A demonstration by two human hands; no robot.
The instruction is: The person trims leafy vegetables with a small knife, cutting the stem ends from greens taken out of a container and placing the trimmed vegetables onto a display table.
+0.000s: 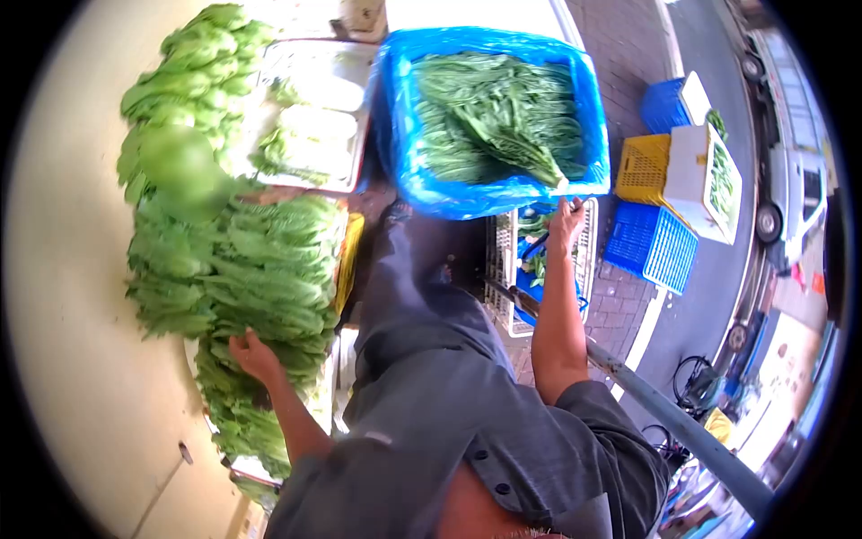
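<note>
My right hand is closed at the pale stem end of a long leafy lettuce, by the near rim of a crate lined with blue plastic. The lettuce lies slanted across more long green leaves in that crate. On the left, my left hand rests against a pile of darker leafy greens, its thumb and fingers apart and the fingertips partly among the leaves. Just beyond it, lighter green lettuces are stacked in rows.
A white tray holds pale vegetables beside the blue-lined crate. Below my right hand stands a white plastic crate. A metal pole slants past my right arm. Blue and yellow crates stand near the road, where a van is parked.
</note>
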